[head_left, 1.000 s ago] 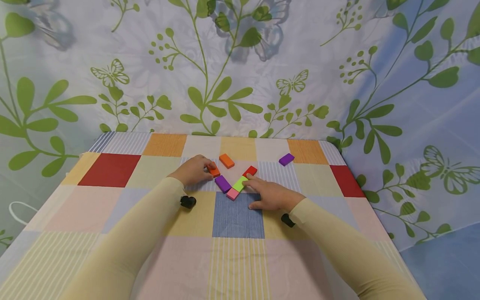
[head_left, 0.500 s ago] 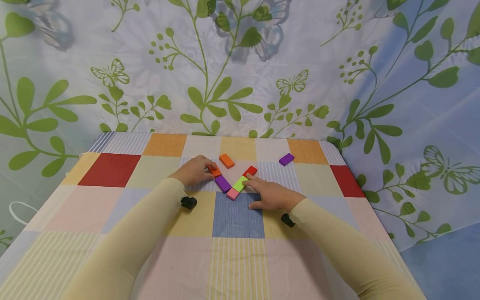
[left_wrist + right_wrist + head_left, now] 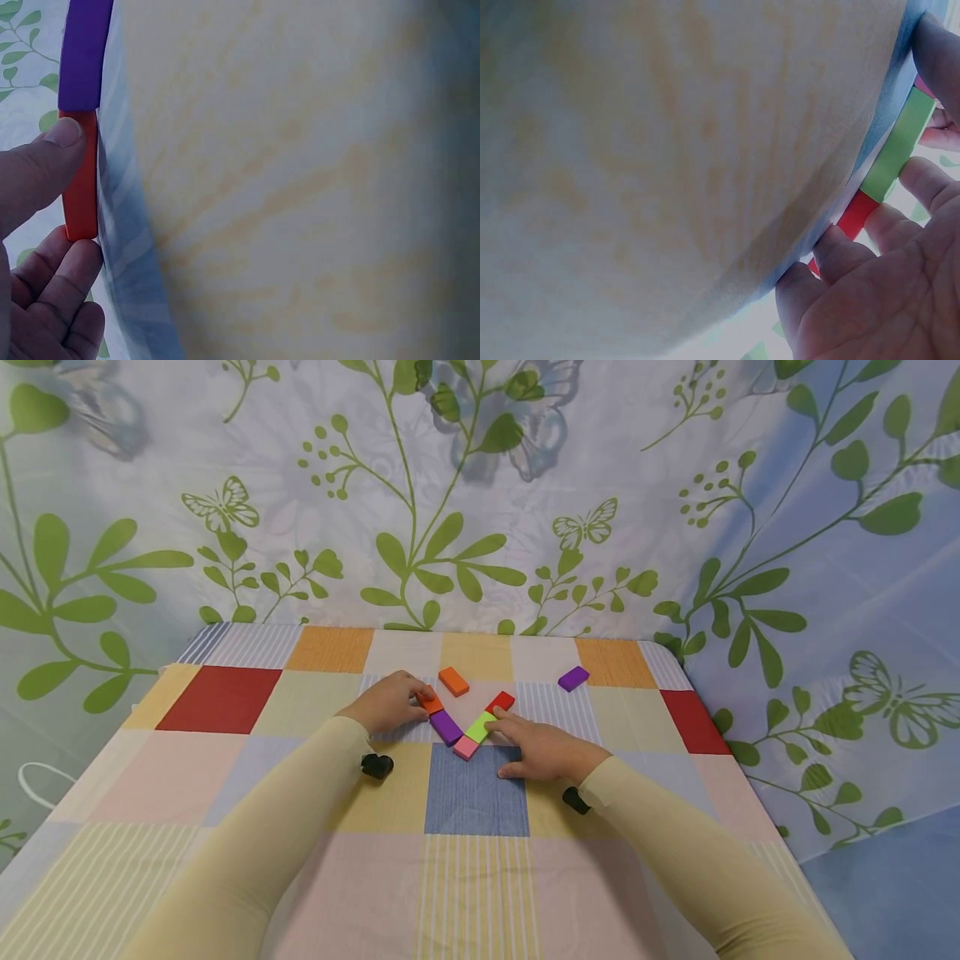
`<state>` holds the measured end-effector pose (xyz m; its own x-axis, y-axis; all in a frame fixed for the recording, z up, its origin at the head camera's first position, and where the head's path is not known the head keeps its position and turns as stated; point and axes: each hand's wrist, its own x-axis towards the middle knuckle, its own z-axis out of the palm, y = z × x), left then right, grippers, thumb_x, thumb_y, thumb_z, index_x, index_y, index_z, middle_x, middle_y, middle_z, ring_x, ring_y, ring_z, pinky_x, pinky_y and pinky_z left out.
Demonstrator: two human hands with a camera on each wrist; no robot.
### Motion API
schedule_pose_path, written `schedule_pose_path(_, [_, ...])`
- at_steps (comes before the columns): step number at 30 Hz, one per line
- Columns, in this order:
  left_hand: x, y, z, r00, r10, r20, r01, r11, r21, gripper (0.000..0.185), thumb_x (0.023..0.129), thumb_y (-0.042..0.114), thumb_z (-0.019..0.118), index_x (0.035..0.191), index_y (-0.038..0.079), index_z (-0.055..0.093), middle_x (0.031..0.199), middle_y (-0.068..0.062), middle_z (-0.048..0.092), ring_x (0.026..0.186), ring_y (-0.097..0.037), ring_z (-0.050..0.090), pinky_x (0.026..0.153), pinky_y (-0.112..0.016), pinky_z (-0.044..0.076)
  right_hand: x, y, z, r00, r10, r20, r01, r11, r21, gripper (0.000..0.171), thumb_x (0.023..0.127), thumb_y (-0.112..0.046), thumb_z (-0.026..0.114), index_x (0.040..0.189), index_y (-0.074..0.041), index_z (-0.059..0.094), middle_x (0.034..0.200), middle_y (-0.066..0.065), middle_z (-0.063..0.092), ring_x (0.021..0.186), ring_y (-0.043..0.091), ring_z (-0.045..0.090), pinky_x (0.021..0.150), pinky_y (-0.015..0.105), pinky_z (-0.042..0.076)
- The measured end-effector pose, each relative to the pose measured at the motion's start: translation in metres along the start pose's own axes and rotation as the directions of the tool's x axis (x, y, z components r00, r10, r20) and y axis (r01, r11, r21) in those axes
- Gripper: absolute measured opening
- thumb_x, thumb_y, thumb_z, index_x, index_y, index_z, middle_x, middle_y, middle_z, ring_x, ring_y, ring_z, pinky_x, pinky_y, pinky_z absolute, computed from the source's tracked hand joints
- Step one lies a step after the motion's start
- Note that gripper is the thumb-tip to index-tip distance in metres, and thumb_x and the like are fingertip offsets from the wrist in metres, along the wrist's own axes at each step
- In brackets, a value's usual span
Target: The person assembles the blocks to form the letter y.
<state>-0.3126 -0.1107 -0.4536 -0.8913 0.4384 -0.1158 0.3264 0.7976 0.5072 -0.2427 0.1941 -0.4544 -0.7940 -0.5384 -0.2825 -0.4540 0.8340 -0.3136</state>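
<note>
So the left hand had its thumb and fingers pinching the small orange block, which sat end to end against the purple block just off the fingertips. The right hand lay flat with fingers loosely spread, tips touching the green block and red block. A pink block sat at the V's point between both hands. Beyond the fingers lay another orange block and a lone purple block, on the checkered tablecloth.
</note>
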Motion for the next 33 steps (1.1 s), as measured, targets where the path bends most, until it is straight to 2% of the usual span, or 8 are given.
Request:
schedule_pose_path(13, [-0.0008,0.0000,0.0000,1.000,0.007,-0.004,-0.007,1.000,-0.001,0.028,0.097,0.022,0.077,0.124,0.015,0.075,0.136,-0.011,0.061,0.134,-0.031,0.054,0.121,-0.050,0.041,0.0018,0.0018,0.0008,1.000,0.002,0.001,-0.002,1.000,-0.012,0.084,0.094,-0.047,0.078,0.163,-0.030,0.035,0.177,0.002,0.018,0.157,0.028,0.036,0.126,0.050,0.035])
schedule_pose_path(33, [-0.0017,-0.0002,-0.0008,1.000,0.006,-0.001,-0.006,1.000,-0.005,0.028,0.095,0.024,0.079,0.122,0.016,0.075,0.138,-0.012,0.059,0.130,-0.031,0.056,0.119,-0.050,0.043,0.0006,0.0006,0.0000,1.000,-0.009,0.003,0.009,1.000,0.004,0.083,0.094,-0.046,0.078,0.163,-0.028,0.035,0.177,0.003,0.019,0.157,0.028,0.037,0.126,0.050,0.035])
